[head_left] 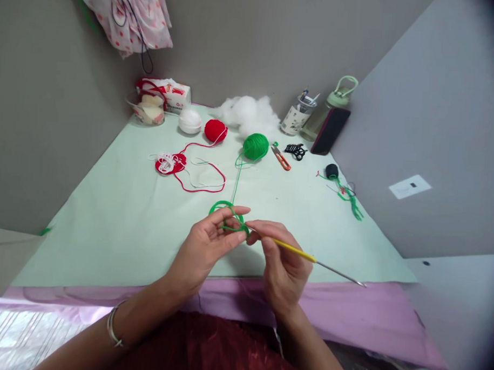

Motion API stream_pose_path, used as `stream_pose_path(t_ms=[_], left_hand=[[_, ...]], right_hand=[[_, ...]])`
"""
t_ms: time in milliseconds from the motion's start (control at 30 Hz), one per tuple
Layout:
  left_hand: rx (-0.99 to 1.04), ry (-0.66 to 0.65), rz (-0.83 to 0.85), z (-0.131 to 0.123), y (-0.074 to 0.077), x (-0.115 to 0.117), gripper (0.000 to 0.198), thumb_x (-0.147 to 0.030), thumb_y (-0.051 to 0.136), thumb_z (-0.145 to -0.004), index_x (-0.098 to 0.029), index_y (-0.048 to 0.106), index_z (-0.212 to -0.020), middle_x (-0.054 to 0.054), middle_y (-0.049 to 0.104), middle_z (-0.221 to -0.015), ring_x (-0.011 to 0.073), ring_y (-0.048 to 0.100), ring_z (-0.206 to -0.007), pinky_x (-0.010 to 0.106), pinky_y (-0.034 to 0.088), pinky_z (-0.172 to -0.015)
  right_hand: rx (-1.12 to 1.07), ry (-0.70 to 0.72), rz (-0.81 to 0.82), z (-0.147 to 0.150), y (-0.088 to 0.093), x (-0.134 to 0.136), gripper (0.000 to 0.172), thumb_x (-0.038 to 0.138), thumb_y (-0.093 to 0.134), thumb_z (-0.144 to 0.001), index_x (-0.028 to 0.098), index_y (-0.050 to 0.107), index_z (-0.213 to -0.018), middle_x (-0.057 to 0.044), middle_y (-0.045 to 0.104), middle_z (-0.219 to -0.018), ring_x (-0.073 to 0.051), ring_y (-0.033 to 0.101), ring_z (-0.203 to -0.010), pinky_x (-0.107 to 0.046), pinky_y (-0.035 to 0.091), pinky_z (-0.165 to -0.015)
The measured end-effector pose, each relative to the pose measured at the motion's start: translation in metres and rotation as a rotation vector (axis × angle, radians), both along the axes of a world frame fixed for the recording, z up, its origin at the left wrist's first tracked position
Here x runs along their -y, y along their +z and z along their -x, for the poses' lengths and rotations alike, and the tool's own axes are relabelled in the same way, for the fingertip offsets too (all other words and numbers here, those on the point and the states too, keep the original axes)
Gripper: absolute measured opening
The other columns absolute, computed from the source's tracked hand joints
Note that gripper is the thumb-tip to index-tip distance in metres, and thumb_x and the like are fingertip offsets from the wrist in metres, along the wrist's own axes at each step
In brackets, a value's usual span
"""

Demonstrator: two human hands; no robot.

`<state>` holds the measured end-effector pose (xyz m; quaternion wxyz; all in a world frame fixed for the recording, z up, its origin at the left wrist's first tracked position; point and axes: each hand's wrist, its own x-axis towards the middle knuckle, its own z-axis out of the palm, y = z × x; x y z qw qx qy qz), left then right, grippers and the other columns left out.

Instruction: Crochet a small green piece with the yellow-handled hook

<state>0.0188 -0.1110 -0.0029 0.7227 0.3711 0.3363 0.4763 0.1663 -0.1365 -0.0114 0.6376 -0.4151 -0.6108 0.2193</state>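
Between the thumb and fingers of my left hand (206, 240) a green crochet piece (222, 205) is pinched, with yarn looped around the fingers. My right hand (287, 264) grips a yellow-handled crochet hook (295, 250) like a pen. One end of the hook meets the green work near my left fingertips; the metal other end points right, towards the table's front edge. From the work a strand of green yarn runs up to the green yarn ball (256, 147). The exact stitch at the tip is too small to make out.
Left of the green ball lie a red yarn ball (215, 131), a white yarn ball (190, 121) and a red-and-white crochet piece (170, 163). Orange thread snips (281, 159), a black hair clip (295, 151), fluffy stuffing (249, 115) and a bottle (320, 117) are near the wall.
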Motion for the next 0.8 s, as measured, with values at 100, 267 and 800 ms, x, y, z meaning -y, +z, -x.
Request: stream_pose_path(t_ms=[100, 267, 800], left_hand=[[0.035, 0.025, 0.052, -0.004, 0.001, -0.001, 0.038, -0.026, 0.091, -0.081, -0.024, 0.082, -0.118, 0.0, 0.069, -0.089, 0.0152, 0.064, -0.089, 0.028, 0.051, -0.089], [0.232, -0.095, 0.271, -0.005, 0.0, -0.005, 0.038, -0.025, 0.091, -0.08, -0.02, 0.084, -0.117, 0.003, 0.073, -0.096, 0.0144, 0.066, -0.091, 0.027, 0.053, -0.092], [0.064, -0.056, 0.065, 0.0, 0.0, -0.002, 0.036, -0.024, 0.09, -0.081, -0.027, 0.083, -0.116, 0.003, 0.074, -0.102, 0.0185, 0.065, -0.102, 0.033, 0.048, -0.099]], right_hand=[[0.218, -0.112, -0.075, -0.001, -0.005, 0.005, 0.032, 0.009, 0.061, -0.103, 0.029, 0.079, -0.119, -0.006, 0.079, -0.103, -0.019, 0.075, -0.089, -0.034, 0.065, -0.073], [0.401, -0.177, -0.223, -0.008, -0.007, 0.006, 0.035, 0.007, 0.067, -0.099, 0.027, 0.079, -0.124, -0.008, 0.077, -0.112, -0.021, 0.075, -0.098, -0.034, 0.064, -0.077], [-0.281, 0.08, 0.208, -0.008, -0.003, -0.003, 0.017, 0.025, 0.066, -0.104, 0.028, 0.083, -0.104, -0.003, 0.08, -0.097, -0.014, 0.069, -0.074, -0.03, 0.058, -0.071]])
